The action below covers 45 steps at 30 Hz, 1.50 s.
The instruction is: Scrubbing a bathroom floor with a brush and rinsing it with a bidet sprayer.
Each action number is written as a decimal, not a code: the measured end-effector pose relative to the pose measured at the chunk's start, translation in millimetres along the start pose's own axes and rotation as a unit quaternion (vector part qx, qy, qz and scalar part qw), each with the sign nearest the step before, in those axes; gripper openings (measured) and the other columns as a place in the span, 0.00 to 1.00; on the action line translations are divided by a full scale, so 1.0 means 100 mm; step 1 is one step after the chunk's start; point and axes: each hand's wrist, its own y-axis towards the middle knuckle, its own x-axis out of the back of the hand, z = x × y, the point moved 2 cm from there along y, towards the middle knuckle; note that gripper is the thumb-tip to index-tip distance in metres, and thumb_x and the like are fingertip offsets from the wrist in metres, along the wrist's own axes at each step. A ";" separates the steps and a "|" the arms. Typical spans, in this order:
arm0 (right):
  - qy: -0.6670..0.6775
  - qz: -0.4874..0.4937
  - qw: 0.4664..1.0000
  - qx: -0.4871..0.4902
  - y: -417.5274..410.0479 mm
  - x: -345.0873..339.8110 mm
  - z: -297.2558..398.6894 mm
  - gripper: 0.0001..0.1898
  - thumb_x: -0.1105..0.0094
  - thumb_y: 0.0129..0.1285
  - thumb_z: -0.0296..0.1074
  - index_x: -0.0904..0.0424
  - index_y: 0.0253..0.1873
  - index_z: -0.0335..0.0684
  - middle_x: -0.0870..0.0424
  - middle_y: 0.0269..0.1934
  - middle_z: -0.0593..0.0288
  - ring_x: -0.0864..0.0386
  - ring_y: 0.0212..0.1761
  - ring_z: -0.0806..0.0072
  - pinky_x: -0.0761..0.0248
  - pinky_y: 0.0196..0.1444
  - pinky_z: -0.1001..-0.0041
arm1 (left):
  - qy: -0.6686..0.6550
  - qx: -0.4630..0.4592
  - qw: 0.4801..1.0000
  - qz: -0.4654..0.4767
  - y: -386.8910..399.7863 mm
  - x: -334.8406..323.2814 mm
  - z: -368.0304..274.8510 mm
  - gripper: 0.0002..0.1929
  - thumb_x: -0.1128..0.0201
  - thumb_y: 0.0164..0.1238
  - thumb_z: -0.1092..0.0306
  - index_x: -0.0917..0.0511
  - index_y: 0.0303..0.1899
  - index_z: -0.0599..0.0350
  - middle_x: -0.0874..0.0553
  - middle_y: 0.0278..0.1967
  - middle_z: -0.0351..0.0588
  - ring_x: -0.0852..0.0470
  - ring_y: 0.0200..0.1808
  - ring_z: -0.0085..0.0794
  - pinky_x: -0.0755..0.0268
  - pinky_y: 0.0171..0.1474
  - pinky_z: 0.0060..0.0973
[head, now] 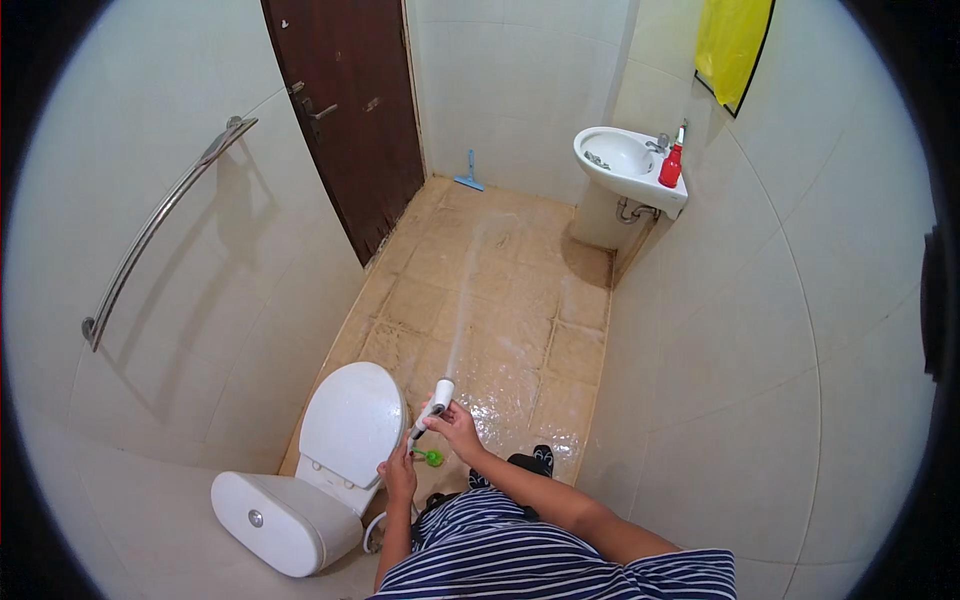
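Note:
A white handheld bidet sprayer [442, 394] is held in front of me, and a stream of water runs from its head onto the wet tiled floor [495, 300]. My right hand [456, 431] grips the sprayer's handle just below the head. Lower down, my left hand [399, 471] holds the bottom of the handle where the hose begins. Beside my hands, a green toilet brush [433, 457] lies low near the floor. The closed white toilet lid [352, 424] is just left of the sprayer.
The toilet tank [277, 521] stands at lower left. A steel grab bar [157, 225] crosses the left wall beside a brown door [352, 112]. A blue squeegee [470, 176] leans at the far wall. A washbasin [626, 161] at right bears a red spray bottle [671, 169]; a yellow sheet [727, 52] hangs above.

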 end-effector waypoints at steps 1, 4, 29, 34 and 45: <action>-0.021 -0.008 1.000 0.002 -0.01 0.00 0.00 0.25 0.41 0.54 0.23 0.37 0.57 0.33 0.26 0.48 0.57 0.27 0.49 0.75 0.29 0.49 0.75 | 0.009 0.011 1.000 0.004 0.01 -0.01 0.02 0.24 0.51 0.60 0.74 0.35 0.59 0.41 0.20 0.40 0.41 0.24 0.40 0.27 0.47 0.46 0.31; -0.038 -0.008 0.999 0.034 -0.02 -0.03 0.00 0.22 0.41 0.54 0.23 0.35 0.54 0.32 0.26 0.47 0.57 0.27 0.48 0.75 0.29 0.49 0.75 | 0.028 -0.001 1.000 -0.005 0.02 -0.03 0.05 0.24 0.50 0.61 0.74 0.35 0.59 0.41 0.20 0.36 0.40 0.24 0.37 0.26 0.47 0.45 0.30; -0.081 -0.033 0.995 0.055 -0.04 -0.12 0.05 0.17 0.38 0.53 0.28 0.29 0.47 0.31 0.22 0.42 0.58 0.25 0.45 0.77 0.34 0.49 0.77 | 0.032 0.013 0.999 -0.027 -0.01 0.00 0.00 0.22 0.53 0.63 0.72 0.36 0.59 0.42 0.21 0.33 0.41 0.24 0.37 0.28 0.50 0.49 0.36; -0.085 -0.023 0.994 0.062 -0.06 -0.12 0.07 0.18 0.38 0.52 0.27 0.30 0.49 0.31 0.22 0.43 0.58 0.26 0.45 0.77 0.34 0.50 0.77 | 0.025 0.023 0.999 -0.028 -0.02 0.04 -0.09 0.22 0.53 0.63 0.72 0.35 0.58 0.43 0.21 0.34 0.41 0.24 0.38 0.28 0.50 0.50 0.37; -0.079 -0.015 0.997 0.019 -0.09 -0.04 0.08 0.21 0.40 0.53 0.24 0.34 0.53 0.31 0.25 0.47 0.57 0.28 0.49 0.76 0.31 0.50 0.77 | 0.046 0.022 0.999 -0.013 -0.02 0.00 -0.09 0.23 0.51 0.61 0.73 0.34 0.58 0.40 0.21 0.38 0.39 0.25 0.41 0.25 0.50 0.51 0.37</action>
